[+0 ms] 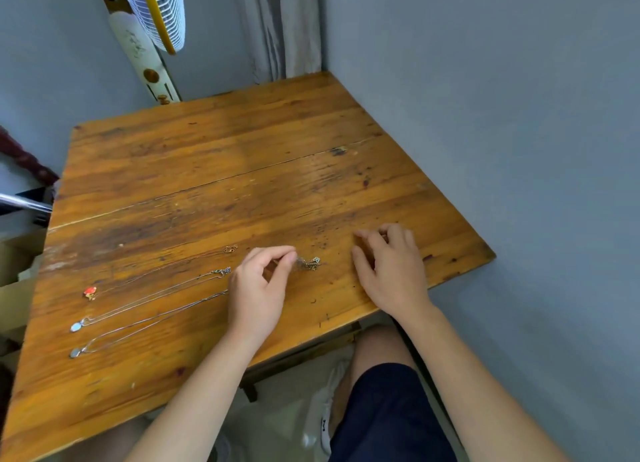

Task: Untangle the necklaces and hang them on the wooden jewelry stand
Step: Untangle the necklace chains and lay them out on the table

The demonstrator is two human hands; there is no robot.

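Note:
Three necklaces lie stretched out side by side on the left of the wooden table (214,156): one with a red pendant (90,292), one with a pale blue pendant (76,326), one with a grey pendant (75,353). A small tangle of chain (310,263) lies between my hands. My left hand (258,288) pinches the tangle's left end with thumb and forefinger. My right hand (389,271) rests on the table to the right, fingers curled; whether it holds a chain is not visible. No jewelry stand is in view.
A standing fan (152,21) leans behind the table's far left corner. Grey walls close in at the back and along the right edge. A curtain (280,25) hangs in the far corner. My knees and dark shorts (388,413) are below the near edge.

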